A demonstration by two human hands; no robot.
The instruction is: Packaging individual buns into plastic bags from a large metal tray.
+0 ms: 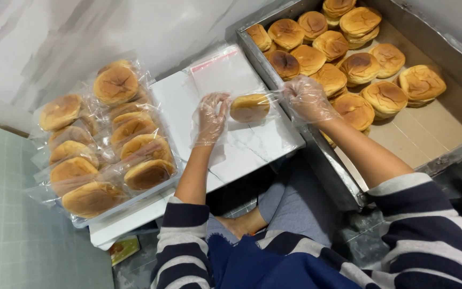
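From the head view, looking down, my left hand [211, 119] and my right hand [307, 99] both wear thin clear gloves and meet over the white counter [252, 147]. Between them lies one round bun [249, 107], already inside a clear plastic bag [267, 103]. My left fingers [216, 100] are spread loosely open and touch the bag at the bun's left edge; my right fingers [295, 91] are pinched shut on the bag's loose end at the bun's right side. So the bun sits straight between my hands, just beside each, a little closer to my left.

The bun is round and lies flat, brown top up, so it has no real long axis of its own. The bag does: it runs left to right across the counter, with what looks like its mouth pointing toward my right hand and the tray.

Behind the bun, a flat stack of empty bags [224, 72] lies on the counter. To my right, a big metal tray [458, 147] holds many bare buns [359, 67], touching and partly stacked. Well off to my left, a pile of bagged buns [108, 144] rests on a shallow tray. My striped sleeves show below
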